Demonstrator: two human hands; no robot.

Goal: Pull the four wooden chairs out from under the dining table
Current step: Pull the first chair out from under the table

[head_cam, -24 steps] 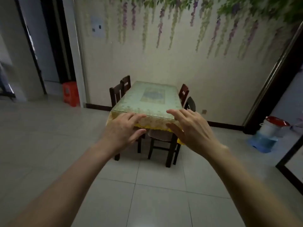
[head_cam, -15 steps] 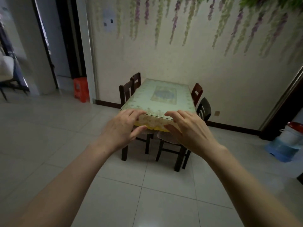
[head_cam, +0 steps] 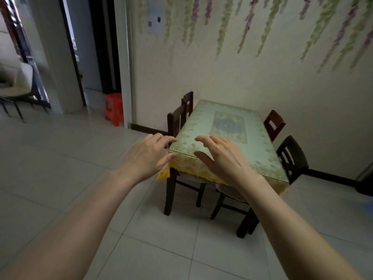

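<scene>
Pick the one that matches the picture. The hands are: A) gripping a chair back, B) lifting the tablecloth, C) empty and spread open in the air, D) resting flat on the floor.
C: the left hand and right hand are held out with fingers spread, holding nothing, short of the dining table.

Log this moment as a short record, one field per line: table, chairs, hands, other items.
table: dining table against the wall, patterned cloth with yellow fringe
chairs: four tucked in; two dark backs on the left, a reddish back and a black back on the right
left hand: open, empty, raised before the table
right hand: open, empty, raised
other items: orange stool by the doorway
</scene>
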